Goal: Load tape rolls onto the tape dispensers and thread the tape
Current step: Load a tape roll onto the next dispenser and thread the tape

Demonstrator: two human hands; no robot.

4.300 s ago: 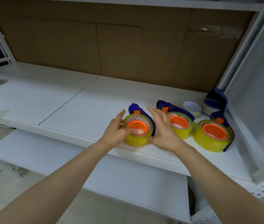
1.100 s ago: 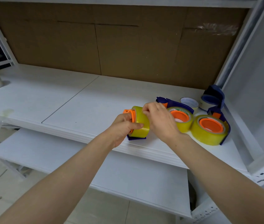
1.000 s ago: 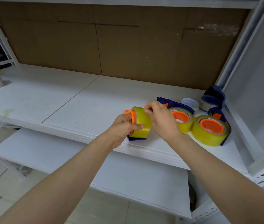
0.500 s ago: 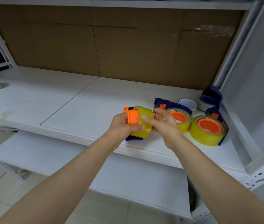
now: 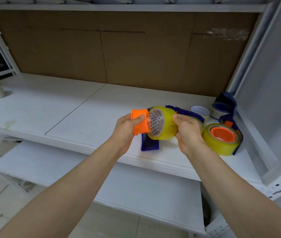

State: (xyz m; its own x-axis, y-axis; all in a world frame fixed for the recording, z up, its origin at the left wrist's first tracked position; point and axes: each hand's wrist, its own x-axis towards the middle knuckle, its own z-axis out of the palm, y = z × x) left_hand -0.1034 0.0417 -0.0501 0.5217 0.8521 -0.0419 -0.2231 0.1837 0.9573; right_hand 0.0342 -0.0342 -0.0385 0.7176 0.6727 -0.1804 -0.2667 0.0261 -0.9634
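Left grip (image 5: 126, 128) pinches 1 orange hub (image 5: 138, 117); right grip (image 5: 186, 130) clasps 1 yellow roll (image 5: 167, 127).

We see two bare forearms, the left forearm (image 5: 78, 182) and the right forearm (image 5: 231, 182), smooth and slender, uncovered right to the lower edge of our view; the left hand (image 5: 125, 128) and right hand (image 5: 188, 134) are bare as well, fingers slim
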